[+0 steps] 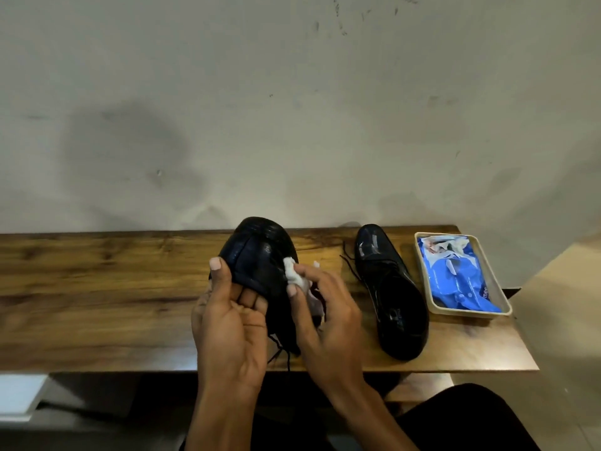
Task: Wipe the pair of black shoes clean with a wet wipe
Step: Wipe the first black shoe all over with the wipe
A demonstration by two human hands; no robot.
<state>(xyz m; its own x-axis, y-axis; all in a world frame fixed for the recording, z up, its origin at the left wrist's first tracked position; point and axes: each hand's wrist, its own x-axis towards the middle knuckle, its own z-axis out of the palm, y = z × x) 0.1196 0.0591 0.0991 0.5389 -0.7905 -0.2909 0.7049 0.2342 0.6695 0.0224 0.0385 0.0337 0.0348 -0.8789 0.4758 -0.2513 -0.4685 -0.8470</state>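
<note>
Wiping the raised shoe [260, 255] while its mate [390, 294] waits on the wooden bench [113, 288].

Left hand [227, 317] grips the shoe from beneath, thumb hooked over its side; right hand [325, 304] pinches a crumpled wet wipe [296, 278] against the upper. Glossy leather looks stiff and probably slippery when damp, so cradling sole and heel seems safest. Wipe pack [461, 275] sits in a tray [468, 312] just beside the resting shoe.
</note>
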